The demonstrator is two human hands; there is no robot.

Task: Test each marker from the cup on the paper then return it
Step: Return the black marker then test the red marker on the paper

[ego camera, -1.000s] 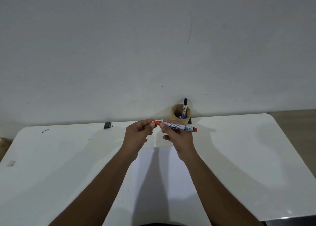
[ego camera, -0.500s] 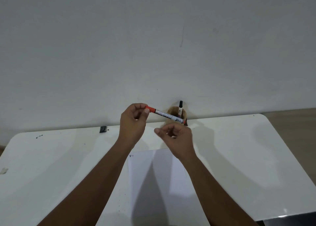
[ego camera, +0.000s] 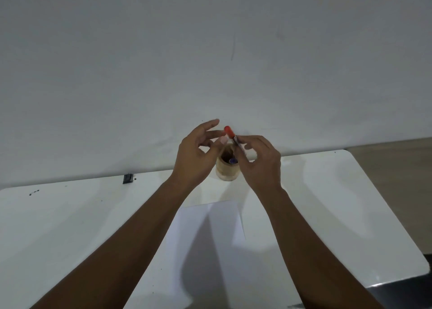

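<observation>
A marker with a red cap (ego camera: 228, 132) stands tilted, cap end up, directly over the tan wooden cup (ego camera: 228, 171) at the table's far edge. My right hand (ego camera: 261, 161) pinches the marker's white barrel just right of the cup. My left hand (ego camera: 196, 159) hovers just left of the cup with its fingers spread, a small gap between them and the cap. The end of a blue marker (ego camera: 233, 160) shows inside the cup. A white sheet of paper (ego camera: 210, 238) lies on the table between my forearms.
The white table (ego camera: 70, 226) runs up to a plain white wall. A small black object (ego camera: 127, 178) lies at the far edge on the left. The table's rounded right corner (ego camera: 346, 153) borders a brown floor.
The red marker swung from lying across both hands to nearly upright over the cup. My left hand let go of its cap end and opened; my right hand now holds it.
</observation>
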